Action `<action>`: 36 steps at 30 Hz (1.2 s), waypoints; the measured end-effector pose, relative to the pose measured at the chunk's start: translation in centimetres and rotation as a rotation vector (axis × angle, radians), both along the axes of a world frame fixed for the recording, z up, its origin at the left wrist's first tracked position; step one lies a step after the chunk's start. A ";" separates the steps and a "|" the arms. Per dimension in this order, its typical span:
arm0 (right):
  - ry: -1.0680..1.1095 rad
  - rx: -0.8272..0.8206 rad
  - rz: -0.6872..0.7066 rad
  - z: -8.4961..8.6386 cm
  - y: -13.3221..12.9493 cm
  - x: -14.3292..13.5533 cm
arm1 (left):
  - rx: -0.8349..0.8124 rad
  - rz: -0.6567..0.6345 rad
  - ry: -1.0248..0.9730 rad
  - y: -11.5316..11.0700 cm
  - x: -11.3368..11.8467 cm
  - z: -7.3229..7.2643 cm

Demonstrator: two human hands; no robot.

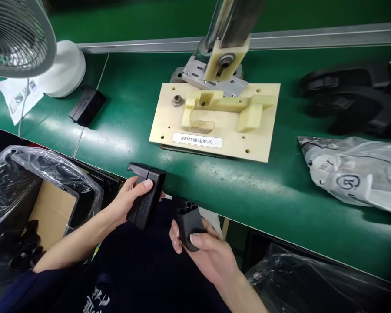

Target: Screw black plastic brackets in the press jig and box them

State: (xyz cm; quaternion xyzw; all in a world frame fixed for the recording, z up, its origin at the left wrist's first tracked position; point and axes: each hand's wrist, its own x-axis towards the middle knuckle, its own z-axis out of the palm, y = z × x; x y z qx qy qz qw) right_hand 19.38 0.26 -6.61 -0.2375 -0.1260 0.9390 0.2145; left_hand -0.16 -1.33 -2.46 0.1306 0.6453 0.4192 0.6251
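Observation:
My left hand (125, 200) is closed around a black plastic housing (147, 195) with raised BOSCH lettering, its thumb pressed on the upper face. My right hand (213, 256) grips a smaller black plastic part (189, 224) whose top end has small open features that I cannot make out clearly. The two pieces are apart, both in front of the bench's near edge. Beyond them sits a cream fixture plate (159, 126) with yellow raised blocks and a white label. Another black BOSCH housing (87, 106) lies on the green bench (127, 100) to the left.
Above the fixture stands a metal column (241, 24) with a bracket. A fan (67, 71) occupies the back left. Black parts (352, 91) and a plastic bag (378, 174) lie at the right. Plastic-lined bins (94, 191) flank my body below the bench.

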 end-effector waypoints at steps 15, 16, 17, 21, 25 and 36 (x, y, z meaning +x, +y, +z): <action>-0.591 2.051 0.182 0.9 2.5 -0.5 | -0.303 0.077 0.033 -3.4 2.2 0.1; -0.573 2.110 0.253 0.7 2.5 -0.6 | -0.313 0.068 0.050 -3.8 2.4 0.1; -0.552 2.145 0.323 0.6 2.4 -0.8 | -0.327 0.069 0.074 -4.1 2.5 0.1; -0.601 2.142 0.536 1.2 2.2 -0.9 | -0.343 0.078 0.189 -5.6 2.8 -0.2; -0.729 2.054 0.736 1.9 2.2 -0.9 | -0.367 0.077 0.290 -6.3 2.5 -0.6; -0.621 2.137 1.170 1.2 1.1 -3.2 | -0.572 0.072 0.191 -7.9 3.3 -2.6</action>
